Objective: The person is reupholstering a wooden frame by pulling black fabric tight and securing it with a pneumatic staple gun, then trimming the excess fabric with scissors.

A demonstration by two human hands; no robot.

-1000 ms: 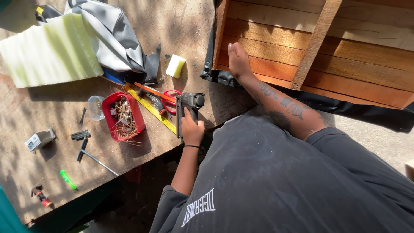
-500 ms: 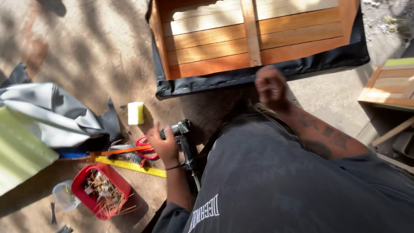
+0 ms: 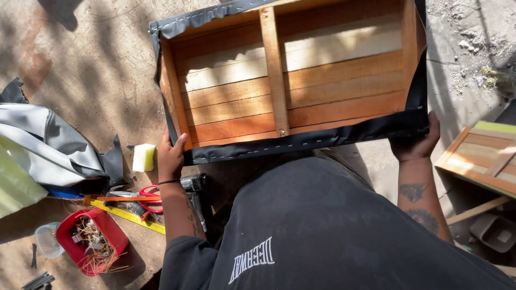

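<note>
Wooden slats made up the big box (image 3: 290, 75), which had black cloth along its edges and sat on the work table (image 3: 91, 70), long side running left to right. The left hand (image 3: 171, 156) was curled around its near left corner, and the right hand (image 3: 416, 142) around its near right corner. Both hands gripped it evenly, the box just past the fingers. A yellow sponge (image 3: 143, 157) lay beside the left hand.

Worn brown plywood surface (image 3: 97, 70), sun-dappled. Lying directly on it: slatted wooden frame edged in black fabric (image 3: 290, 80), yellow sponge block (image 3: 143, 157), red-handled scissors (image 3: 145, 192), yellow ruler (image 3: 129, 216), red plastic tub of fasteners (image 3: 91, 248), folded grey fabric (image 3: 51, 145).
</note>
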